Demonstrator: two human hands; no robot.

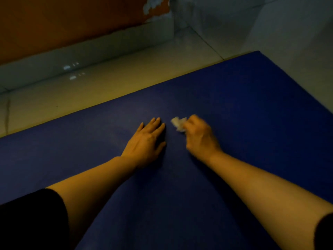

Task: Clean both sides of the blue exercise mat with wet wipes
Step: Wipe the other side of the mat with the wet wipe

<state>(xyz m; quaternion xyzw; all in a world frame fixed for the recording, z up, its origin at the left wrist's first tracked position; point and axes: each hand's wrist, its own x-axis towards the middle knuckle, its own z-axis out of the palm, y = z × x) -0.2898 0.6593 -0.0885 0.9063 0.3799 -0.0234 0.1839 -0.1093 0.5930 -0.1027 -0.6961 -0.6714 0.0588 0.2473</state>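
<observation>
Item: blue exercise mat (pixel 234 109), spread flat on a pale tiled floor (pixel 126 69), its far edge running beside a low skirting (pixel 90 46) under an orange wall (pixel 63 20); the far right corner lies near a grey tiled wall (pixel 270 24).

Left hand (pixel 146 139): fingers straight and held close together, palm down, resting on the mat's middle.

Right hand (pixel 198 136): fingers curled, pinching a crumpled white wet wipe (pixel 178 124) that sticks out toward the left hand; blurred, so whether the wipe touches the mat cannot be told. The two hands lie just beside each other.

Both forearms are bare, with dark sleeves (pixel 32 219) at the near edge.

Handling, judged: the mat looks soft, light and floppy, likely to creep on smooth tile; a flat bracing palm suits wiping. For turning it over, take it by an edge or corner. The wipe is limp and damp, best bunched.
</observation>
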